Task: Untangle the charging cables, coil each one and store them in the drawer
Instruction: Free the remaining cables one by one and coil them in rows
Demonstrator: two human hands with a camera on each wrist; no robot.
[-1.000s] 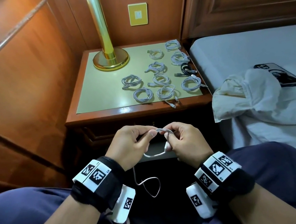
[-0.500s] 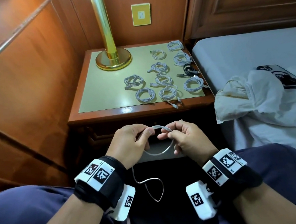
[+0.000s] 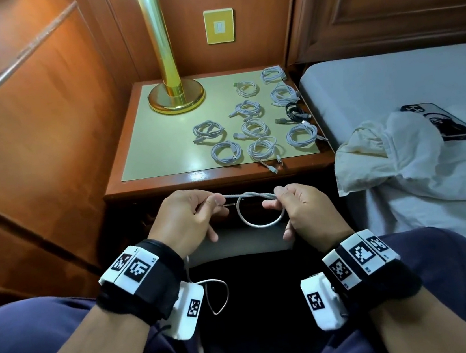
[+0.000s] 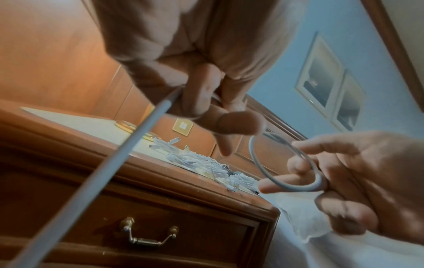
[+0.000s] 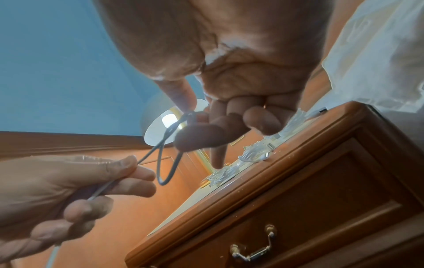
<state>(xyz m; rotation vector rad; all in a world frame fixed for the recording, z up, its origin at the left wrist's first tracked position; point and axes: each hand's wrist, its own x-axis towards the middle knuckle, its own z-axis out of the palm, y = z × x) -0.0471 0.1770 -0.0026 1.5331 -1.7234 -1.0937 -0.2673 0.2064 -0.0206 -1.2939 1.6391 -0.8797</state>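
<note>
**One loop formed, loose end trailing in the lap**

While the left hand (image 3: 186, 222) pinches the white charging cable (image 3: 261, 223) between thumb and forefinger, its other fingers (image 3: 213, 236) curled loosely below, the right hand (image 3: 304, 211) pinches the same cable where a single round loop crosses itself, so the loop hangs between the two hands in front of the nightstand. The rest of the cable drops behind the left wrist and lies in a slack bend on the dark lap.

On the desk (image 3: 162, 144), a group of coiled cables (image 3: 252, 128) lies on the pale top, mostly white, with one black cable (image 3: 294, 110) near the right edge; one coil's plug reaches the front edge. A brass lamp (image 3: 175, 95) stands at the back left, well apart from the coils. Below the top, the drawer (image 4: 183, 226) is closed, its brass handle (image 4: 149, 235) hanging flat, and the hands sit directly in front of it. To the right, on the bed (image 3: 391, 81), a crumpled white cloth (image 3: 395, 155) partly covers a phone (image 3: 450, 124). A yellow wall plate (image 3: 219, 25) sits on the wood panelling behind the lamp.
</note>
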